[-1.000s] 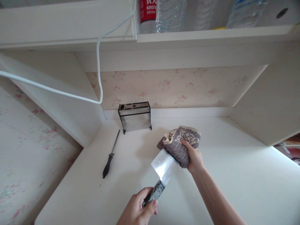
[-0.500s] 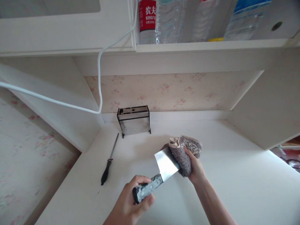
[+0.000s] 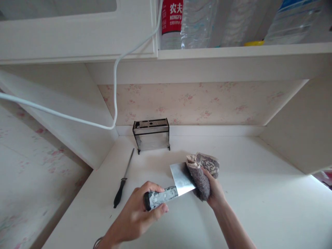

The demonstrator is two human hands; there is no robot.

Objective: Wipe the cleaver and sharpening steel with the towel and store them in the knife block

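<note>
My left hand (image 3: 141, 211) is closed round the mottled grey handle of a cleaver (image 3: 181, 178), whose broad blade points away to the right. A folded brown-grey patterned cloth (image 3: 199, 173) is gripped in my right hand (image 3: 215, 190), its thumb pressing on the fold. The cloth wraps over the far end of the blade and hides that part. Both are held above the white surface. To the left of my left hand, a sharpening steel (image 3: 121, 186) with a black handle lies on the surface.
A knife block (image 3: 151, 135) with slots on top stands at the back of the white countertop (image 3: 259, 200). Overhead, a cabinet shelf (image 3: 233, 52) holds several water bottles (image 3: 172, 24). A white cable (image 3: 115, 90) hangs down in front at the left.
My left hand has risen slightly and turned the cleaver's handle closer to level. The cloth and my right hand have shifted a little left in view. The camera has turned slightly.
</note>
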